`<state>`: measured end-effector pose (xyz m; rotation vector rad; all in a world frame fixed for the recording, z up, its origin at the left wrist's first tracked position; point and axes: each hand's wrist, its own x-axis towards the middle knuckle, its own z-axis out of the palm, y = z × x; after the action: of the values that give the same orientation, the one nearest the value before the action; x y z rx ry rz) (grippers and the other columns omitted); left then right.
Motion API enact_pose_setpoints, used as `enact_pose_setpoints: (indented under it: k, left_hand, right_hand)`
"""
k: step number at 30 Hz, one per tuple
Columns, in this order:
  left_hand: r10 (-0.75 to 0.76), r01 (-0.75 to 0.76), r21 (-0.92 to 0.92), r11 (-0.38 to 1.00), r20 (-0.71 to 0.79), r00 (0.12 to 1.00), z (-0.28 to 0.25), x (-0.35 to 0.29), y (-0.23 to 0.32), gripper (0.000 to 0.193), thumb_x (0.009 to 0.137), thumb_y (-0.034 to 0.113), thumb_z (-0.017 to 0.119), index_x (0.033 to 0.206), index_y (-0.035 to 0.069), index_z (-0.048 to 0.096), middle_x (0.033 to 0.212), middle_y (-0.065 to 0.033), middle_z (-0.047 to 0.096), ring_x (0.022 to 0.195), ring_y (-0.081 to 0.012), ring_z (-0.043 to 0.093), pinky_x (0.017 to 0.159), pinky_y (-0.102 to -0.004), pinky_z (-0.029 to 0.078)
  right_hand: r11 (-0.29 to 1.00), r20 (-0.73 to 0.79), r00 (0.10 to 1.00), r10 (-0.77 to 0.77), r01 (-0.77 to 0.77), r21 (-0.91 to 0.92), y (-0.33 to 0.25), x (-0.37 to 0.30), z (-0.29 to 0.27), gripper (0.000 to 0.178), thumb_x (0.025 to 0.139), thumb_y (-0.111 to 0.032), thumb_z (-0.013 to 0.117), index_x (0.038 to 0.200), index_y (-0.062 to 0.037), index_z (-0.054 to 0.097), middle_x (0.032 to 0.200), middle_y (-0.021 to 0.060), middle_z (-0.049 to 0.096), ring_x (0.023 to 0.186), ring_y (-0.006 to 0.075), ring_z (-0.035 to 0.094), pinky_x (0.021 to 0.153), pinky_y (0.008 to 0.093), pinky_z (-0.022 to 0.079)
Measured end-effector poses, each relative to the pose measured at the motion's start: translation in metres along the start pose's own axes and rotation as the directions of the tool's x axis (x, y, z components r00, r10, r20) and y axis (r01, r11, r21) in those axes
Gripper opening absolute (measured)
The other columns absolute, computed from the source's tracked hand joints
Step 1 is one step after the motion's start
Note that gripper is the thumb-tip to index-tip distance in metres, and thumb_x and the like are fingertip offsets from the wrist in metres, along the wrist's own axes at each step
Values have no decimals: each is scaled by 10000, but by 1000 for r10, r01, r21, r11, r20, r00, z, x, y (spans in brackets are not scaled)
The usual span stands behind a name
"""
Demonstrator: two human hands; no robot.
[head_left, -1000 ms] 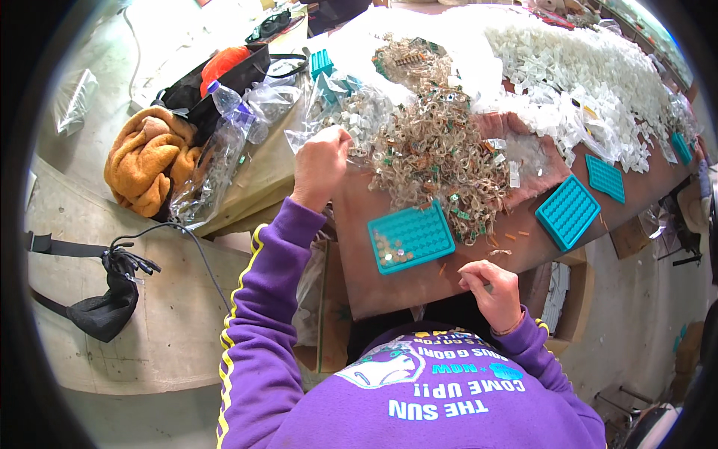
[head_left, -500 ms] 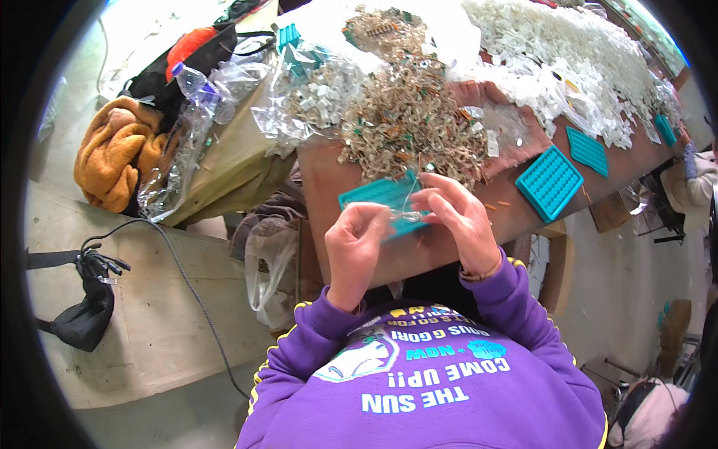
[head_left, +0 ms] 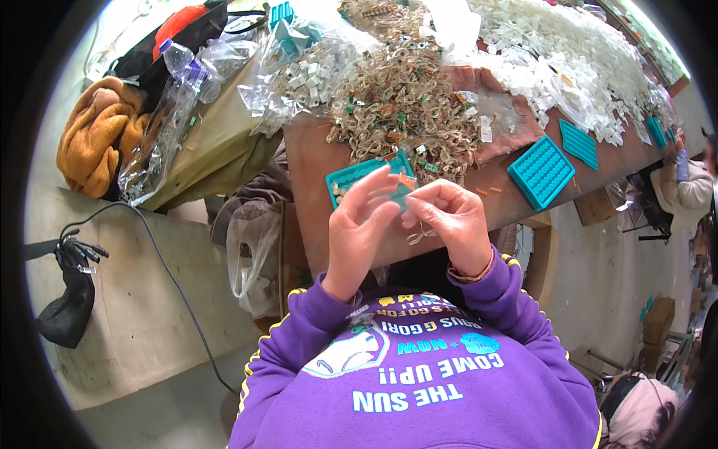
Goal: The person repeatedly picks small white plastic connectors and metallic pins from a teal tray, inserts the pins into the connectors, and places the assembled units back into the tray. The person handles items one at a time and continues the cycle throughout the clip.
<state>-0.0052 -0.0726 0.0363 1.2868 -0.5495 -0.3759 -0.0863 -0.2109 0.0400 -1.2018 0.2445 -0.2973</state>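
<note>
Near the centre of the frame the person's two hands meet above the near edge of a brown table (head_left: pixel 314 161). The left hand (head_left: pixel 359 228) is held with its fingers (head_left: pixel 374 187) long and loosely spread, fingertips pointing up toward the right hand, and pinches a small orange piece (head_left: pixel 406 180) at its tips as far as can be seen. The right hand (head_left: pixel 449 221) is curled narrow, thumb and forefinger pressed together on a thin, pale wire-like part (head_left: pixel 420 233) that dangles just below the fingers between the two palms. Right behind the hands, partly hidden by them, lies a teal tray (head_left: pixel 345 179) with small compartments, its far corner touching a large tangled heap of tan and green parts (head_left: pixel 404 97) in the upper centre. A second teal tray (head_left: pixel 541 172) sits to the right of the hands, well apart from them, and a third (head_left: pixel 578 144) lies further up and right. White plastic pieces (head_left: pixel 553 52) cover the upper right of the table. At the upper left, clear plastic bags (head_left: pixel 161 127) rest beside an orange-brown cloth (head_left: pixel 93 135), and a black strap with a cable (head_left: pixel 71 284) lies at the left edge. Both purple sleeves (head_left: pixel 314 329) rise from the lower edge.
</note>
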Motion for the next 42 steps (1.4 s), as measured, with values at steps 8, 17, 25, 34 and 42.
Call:
enact_pose_setpoints:
  k: [8, 17, 25, 34, 42]
  left_hand:
    - [-92, 88, -310, 947, 0, 996, -5, 2, 1, 226, 934, 97, 620, 1136, -4, 626, 1019, -95, 683, 905, -135, 626, 816, -258, 505]
    - [-196, 254, -449, 857, 171, 966, -12, 1, 1, 219, 944, 163, 621, 1077, -10, 641, 1026, -108, 681, 1006, -173, 616, 914, -321, 486]
    - [-166, 251, -438, 863, 223, 961, -14, 5, -3, 159, 944, 128, 611, 1007, -6, 669, 1017, -78, 676, 848, -146, 625, 735, -318, 533]
    - [-192, 308, -407, 860, 300, 934, -19, 6, -8, 169, 953, 152, 602, 980, -1, 669, 977, -70, 678, 862, -132, 618, 795, -300, 514]
    - [-116, 180, -269, 946, 238, 964, -17, 6, -8, 110, 928, 66, 601, 972, -3, 675, 938, -49, 678, 873, -121, 615, 811, -277, 498]
  right_hand:
    - [997, 39, 997, 73, -73, 11, -1, -11, 18, 151, 918, -101, 642, 1016, 13, 636, 773, 28, 673, 712, 70, 628, 638, 199, 487]
    - [947, 133, 967, 216, -241, 211, -3, -8, 10, 182, 948, -166, 596, 1016, 3, 605, 787, 40, 640, 663, 111, 628, 619, 210, 480]
    - [982, 158, 970, 183, -190, 25, -10, -9, 5, 152, 936, -135, 595, 969, 14, 583, 786, 81, 656, 659, 134, 638, 605, 244, 512]
    - [918, 232, 927, 294, -342, 203, -8, -12, 0, 140, 918, -148, 612, 934, -12, 584, 683, 92, 646, 535, 158, 620, 511, 230, 464]
    - [915, 250, 901, 354, -389, 107, -20, -15, -5, 175, 951, -183, 577, 938, -9, 580, 690, 100, 653, 561, 161, 641, 545, 229, 486]
